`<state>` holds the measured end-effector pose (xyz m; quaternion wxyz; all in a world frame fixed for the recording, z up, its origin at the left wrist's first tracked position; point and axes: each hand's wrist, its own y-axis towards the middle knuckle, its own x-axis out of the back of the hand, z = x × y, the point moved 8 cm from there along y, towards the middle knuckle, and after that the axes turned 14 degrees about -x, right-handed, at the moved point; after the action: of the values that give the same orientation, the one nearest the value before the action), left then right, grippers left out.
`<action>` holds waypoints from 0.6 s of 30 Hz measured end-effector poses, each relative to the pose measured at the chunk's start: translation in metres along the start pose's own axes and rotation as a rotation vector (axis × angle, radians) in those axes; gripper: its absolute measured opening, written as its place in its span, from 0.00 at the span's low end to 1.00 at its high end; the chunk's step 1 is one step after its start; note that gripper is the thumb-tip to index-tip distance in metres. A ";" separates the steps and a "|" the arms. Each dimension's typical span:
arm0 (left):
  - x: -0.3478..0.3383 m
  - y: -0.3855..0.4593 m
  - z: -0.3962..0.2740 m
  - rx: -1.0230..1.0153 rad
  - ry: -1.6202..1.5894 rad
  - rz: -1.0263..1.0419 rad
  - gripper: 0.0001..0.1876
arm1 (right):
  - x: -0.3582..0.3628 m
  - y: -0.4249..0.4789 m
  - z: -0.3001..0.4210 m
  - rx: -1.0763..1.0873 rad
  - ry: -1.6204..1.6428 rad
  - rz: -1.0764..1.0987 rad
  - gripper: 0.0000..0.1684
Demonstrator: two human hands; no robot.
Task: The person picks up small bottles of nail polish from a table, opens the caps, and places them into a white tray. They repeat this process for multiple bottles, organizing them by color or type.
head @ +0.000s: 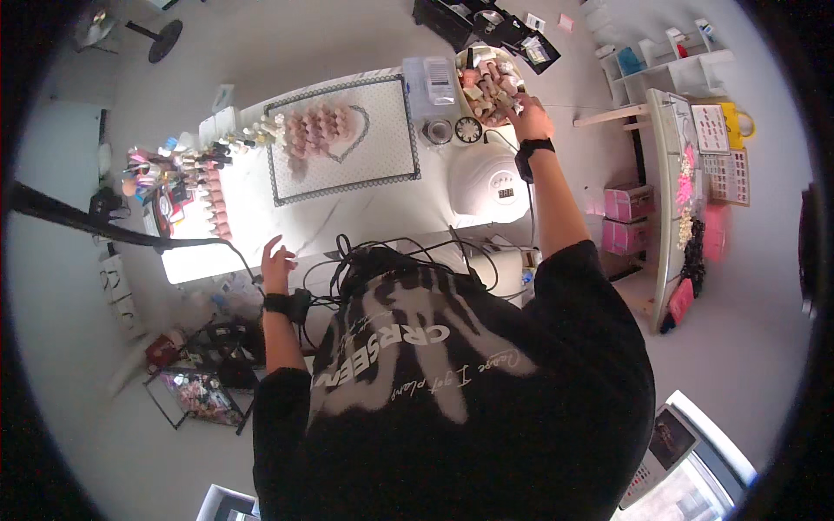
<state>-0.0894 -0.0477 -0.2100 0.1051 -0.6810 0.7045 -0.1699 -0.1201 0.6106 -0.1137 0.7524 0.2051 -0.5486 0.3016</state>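
Note:
My right hand [533,118] is at the right rim of a pale round basket [459,98] heaped with small nail polish bottles [487,81]. Its fingertips touch or nearly touch the bottles; whether they grip one is not clear. Near the table's front edge hangs my left hand [279,260], fingers apart and holding nothing. Between the hands, a dotted white mat [378,150] with dark lace trim and a heart outline lies on the marble-patterned table [352,211]. A close cluster of pinkish bottles [318,130] stands on the mat's left part.
A white nail lamp [479,179] with a display sits below the basket, beside a glass jar [437,131] and a round black-and-white disc [468,129]. A clear plastic box [430,88] adjoins the mat. Bottles in a row [216,205] line the left side. Black cables [417,251] loop before my torso.

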 end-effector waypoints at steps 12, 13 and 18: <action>-0.096 -0.003 -0.069 -0.062 0.033 0.144 0.19 | 0.043 -0.016 0.017 0.010 0.182 -0.163 0.15; -0.104 -0.002 -0.074 -0.066 0.036 0.164 0.19 | 0.049 -0.019 0.012 -0.022 0.290 -0.138 0.15; -0.166 -0.004 -0.128 -0.291 0.078 0.408 0.19 | 0.085 -0.055 0.006 -0.140 0.821 0.033 0.19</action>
<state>-0.1255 0.1296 -0.1046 0.0110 -0.5256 0.8479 -0.0681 -0.0686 0.5853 -0.0296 0.9158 0.0072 -0.2253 0.3325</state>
